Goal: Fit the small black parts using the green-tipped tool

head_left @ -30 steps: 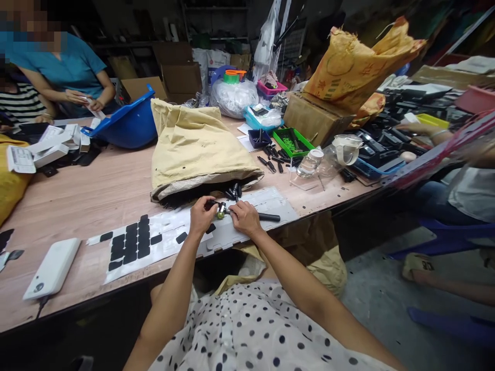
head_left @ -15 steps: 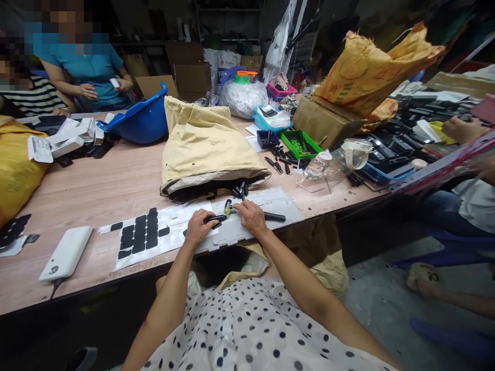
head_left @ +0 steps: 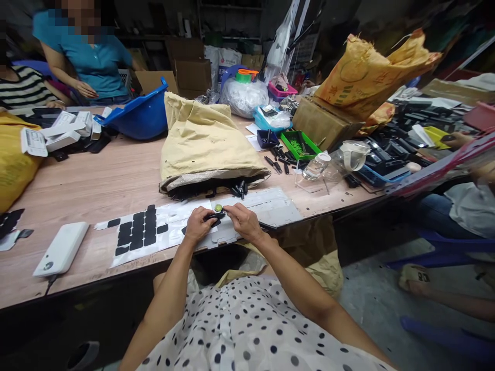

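Observation:
Above the grey board [head_left: 276,203] at the table's front edge, my left hand [head_left: 198,224] is closed round a slim black piece [head_left: 215,216], its fingers and thumb pinching it from the left. My right hand [head_left: 244,221] is closed on a small mallet, whose yellow-green head [head_left: 218,208] shows just beyond the black piece. Most of the mallet's handle is hidden under the hand. Left of my hands lies a white sheet [head_left: 133,256] bearing rows of black rounded patches [head_left: 138,229].
Behind my hands a beige sack [head_left: 204,144] lies with its dark mouth facing me, and several black pieces [head_left: 240,189] sit there. A white power bank [head_left: 62,249] lies at left. A green tray [head_left: 299,145] and a clear bottle [head_left: 316,166] stand right.
My right hand and the mallet have moved left, bringing the mallet's head over beside the black piece. A co-worker across the table has lowered a hand that held something small and white.

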A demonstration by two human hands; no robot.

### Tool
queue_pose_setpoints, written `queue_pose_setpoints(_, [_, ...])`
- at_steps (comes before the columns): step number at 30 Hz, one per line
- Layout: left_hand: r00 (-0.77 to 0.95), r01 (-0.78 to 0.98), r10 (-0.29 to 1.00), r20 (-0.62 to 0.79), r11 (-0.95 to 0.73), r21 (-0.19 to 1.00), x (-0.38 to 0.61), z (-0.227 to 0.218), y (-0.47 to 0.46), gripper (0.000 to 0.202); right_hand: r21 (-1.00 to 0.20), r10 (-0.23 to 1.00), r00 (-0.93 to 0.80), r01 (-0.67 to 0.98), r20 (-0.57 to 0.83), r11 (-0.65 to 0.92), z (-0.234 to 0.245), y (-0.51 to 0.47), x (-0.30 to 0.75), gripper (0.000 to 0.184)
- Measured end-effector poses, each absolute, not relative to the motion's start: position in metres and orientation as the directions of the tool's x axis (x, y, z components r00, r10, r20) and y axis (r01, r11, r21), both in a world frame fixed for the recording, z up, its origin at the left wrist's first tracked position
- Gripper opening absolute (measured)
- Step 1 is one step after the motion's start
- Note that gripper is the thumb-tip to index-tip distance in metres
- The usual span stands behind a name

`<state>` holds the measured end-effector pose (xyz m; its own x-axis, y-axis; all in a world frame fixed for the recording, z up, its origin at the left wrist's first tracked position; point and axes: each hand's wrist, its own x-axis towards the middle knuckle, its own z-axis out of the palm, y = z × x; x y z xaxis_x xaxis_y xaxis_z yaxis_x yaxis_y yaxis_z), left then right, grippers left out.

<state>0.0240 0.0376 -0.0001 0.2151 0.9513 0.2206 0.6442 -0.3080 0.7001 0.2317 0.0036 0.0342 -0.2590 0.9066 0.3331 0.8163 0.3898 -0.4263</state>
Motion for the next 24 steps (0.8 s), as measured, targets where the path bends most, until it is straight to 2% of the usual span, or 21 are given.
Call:
queue_pose_setpoints(10, [0.191, 0.633, 0.952, 0.241, -0.307, 0.711, 0.025, -0.002, 0.037, 0.011, -0.337, 0.898, -0.336, 0.842, 0.285, 0.422, 0.035, 0.0, 0.228, 0.037])
queue_pose_setpoints(16, [0.186, 0.639, 0.949, 0.255, -0.314, 0.703, 0.024, -0.006, 0.037, 0.011, -0.396, 0.888, -0.264, 0.82, 0.377, 0.412, 0.035, 0.001, 0.235, 0.036])
queue_pose_setpoints(20, [0.175, 0.647, 0.948, 0.264, -0.313, 0.695, 0.023, -0.008, 0.038, 0.01, -0.4, 0.894, -0.283, 0.817, 0.348, 0.415, 0.03, -0.001, 0.24, 0.034])
queue_pose_setpoints(24, [0.177, 0.658, 0.951, 0.253, -0.305, 0.689, 0.023, -0.007, 0.038, 0.009, -0.43, 0.905, -0.227, 0.821, 0.36, 0.377, 0.027, 0.004, 0.245, 0.034])
